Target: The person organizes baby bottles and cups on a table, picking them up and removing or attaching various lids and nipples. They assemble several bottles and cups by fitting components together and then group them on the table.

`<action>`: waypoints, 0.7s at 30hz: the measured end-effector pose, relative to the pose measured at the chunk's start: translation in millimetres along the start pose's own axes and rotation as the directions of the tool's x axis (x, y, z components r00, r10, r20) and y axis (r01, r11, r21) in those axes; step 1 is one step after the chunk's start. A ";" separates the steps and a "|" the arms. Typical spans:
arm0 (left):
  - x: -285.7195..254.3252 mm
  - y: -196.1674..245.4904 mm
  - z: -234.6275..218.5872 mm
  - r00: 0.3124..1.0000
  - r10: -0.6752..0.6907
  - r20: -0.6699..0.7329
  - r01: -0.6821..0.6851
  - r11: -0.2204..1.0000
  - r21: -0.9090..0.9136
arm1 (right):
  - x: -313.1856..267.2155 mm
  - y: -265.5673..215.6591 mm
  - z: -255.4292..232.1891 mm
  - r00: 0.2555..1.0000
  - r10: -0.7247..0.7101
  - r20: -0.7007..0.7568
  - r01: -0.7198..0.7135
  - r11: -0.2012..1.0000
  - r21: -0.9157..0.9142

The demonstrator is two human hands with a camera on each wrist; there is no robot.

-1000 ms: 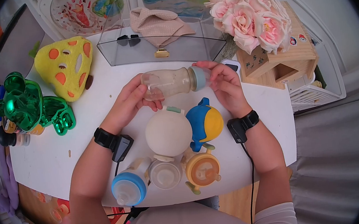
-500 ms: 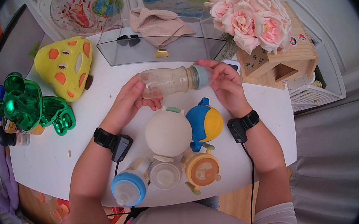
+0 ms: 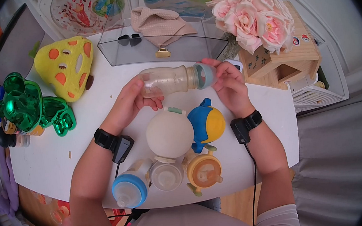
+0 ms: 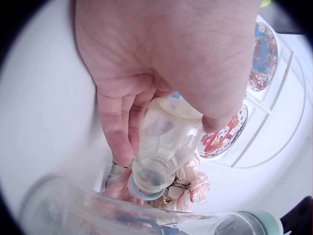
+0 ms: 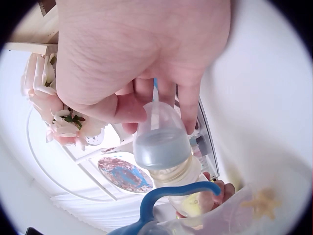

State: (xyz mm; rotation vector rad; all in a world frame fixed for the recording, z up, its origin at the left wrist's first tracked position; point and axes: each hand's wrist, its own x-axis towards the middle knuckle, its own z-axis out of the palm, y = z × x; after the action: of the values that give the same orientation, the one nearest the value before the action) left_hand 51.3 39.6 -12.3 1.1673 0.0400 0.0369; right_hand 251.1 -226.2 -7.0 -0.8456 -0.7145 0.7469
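Note:
A clear bottle [image 3: 166,80] lies sideways above the table, its base held by the left hand [image 3: 128,102]. At its neck, the right hand [image 3: 230,85] pinches the pale blue-grey collar and clear cap [image 3: 205,75]. The right wrist view shows this cap [image 5: 161,142] between thumb and fingers, with the threaded neck [image 5: 171,174] visible just below its rim. In the left wrist view, fingers and thumb lie around the bottle [image 4: 168,129]. Just below the hands stand a round cream object [image 3: 170,133] and a blue-and-yellow one [image 3: 209,125].
Three bottles, topped blue [image 3: 130,190], clear [image 3: 166,175] and orange [image 3: 204,171], stand at the near edge. A transparent case [image 3: 164,48] is behind the hands. Yellow plush [image 3: 66,68] and green figure [image 3: 23,104] are left; flowers [image 3: 251,20] and wooden house [image 3: 283,68] right.
The right hand and the cap have shifted slightly right, and more of the threaded neck shows beside the collar. The left hand and the bottle have moved only a little to the left.

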 end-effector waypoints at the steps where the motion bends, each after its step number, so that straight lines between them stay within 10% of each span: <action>1: 0.1 -0.1 -0.2 1.000 -0.002 -0.003 0.002 1.000 -0.005 | -0.2 -0.1 0.6 1.000 -0.003 -0.010 0.003 1.000 0.018; 21: -0.3 1.5 1.3 1.000 -0.003 -0.001 0.003 1.000 -0.023 | 2.5 1.9 3.9 0.993 -0.045 0.112 0.054 0.996 -0.077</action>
State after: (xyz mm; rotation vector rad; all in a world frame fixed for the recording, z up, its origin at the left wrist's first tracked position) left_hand 51.1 38.9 -10.4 1.1446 0.0421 0.0356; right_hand 248.8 -221.9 -6.1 -0.8613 -0.8656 0.7278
